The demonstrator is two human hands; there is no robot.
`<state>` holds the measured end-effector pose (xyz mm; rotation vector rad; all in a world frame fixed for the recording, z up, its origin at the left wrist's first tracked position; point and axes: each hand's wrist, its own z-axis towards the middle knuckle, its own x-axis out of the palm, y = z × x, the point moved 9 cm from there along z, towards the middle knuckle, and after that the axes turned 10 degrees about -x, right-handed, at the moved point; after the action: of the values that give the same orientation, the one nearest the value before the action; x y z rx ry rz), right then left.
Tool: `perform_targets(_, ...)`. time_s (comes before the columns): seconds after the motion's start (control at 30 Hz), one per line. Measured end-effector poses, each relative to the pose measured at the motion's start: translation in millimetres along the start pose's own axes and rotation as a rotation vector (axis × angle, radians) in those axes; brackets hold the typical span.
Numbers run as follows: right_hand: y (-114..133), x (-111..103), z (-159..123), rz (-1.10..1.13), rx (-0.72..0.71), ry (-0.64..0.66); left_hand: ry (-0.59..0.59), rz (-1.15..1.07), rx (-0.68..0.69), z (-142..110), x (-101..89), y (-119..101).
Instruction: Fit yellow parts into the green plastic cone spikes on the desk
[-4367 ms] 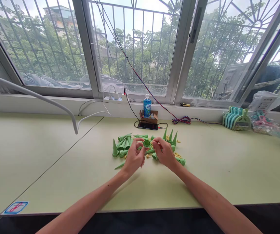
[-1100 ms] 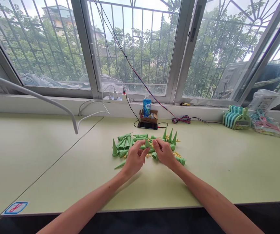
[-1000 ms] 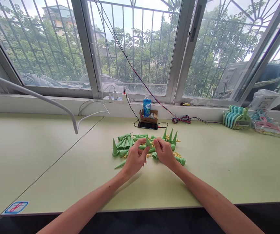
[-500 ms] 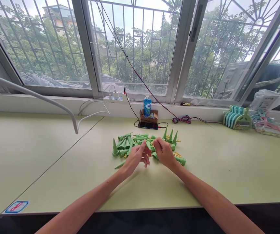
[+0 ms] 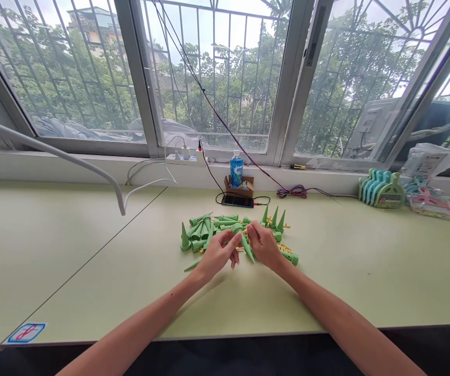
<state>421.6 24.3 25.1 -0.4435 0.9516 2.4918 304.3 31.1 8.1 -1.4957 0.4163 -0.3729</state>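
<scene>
My left hand (image 5: 221,250) grips a green plastic spike (image 5: 245,245) between thumb and fingers, its capped end up and its tip slanting down to the right. Close beside it is my right hand (image 5: 263,244), fingers curled into a pinch; what they hold, if anything, is hidden. Behind and around both hands lies a pile of green spikes and caps (image 5: 203,230), part of it covered by the hands. Several green cones (image 5: 275,218) stand upright at the pile's right. Small yellow pieces (image 5: 285,248) lie among the green parts, near my right wrist.
A phone (image 5: 238,201) with a cable lies behind the pile, before a small cardboard box (image 5: 249,189) and a blue bottle (image 5: 236,171). Coiled wire (image 5: 292,192) rests to the right. Plastic hangers (image 5: 383,190) stand far right; a white curved tube (image 5: 71,156) arches over the left.
The green spike in my left hand has turned, so its tip now points down toward the right. My right hand has barely moved.
</scene>
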Motion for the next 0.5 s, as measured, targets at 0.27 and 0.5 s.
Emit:
perform_targets(0.27, -1.0, 1.1, 0.9, -0.025, -0.006, 0.024, -0.108, 0.127, 0.138, -1.9, -7.9, -1.5)
perform_targets(0.5, 1.5, 1.6, 2.2, -0.041, -0.03, 0.029, -0.118, 0.191, 0.168, -6.1, -6.6, -7.2)
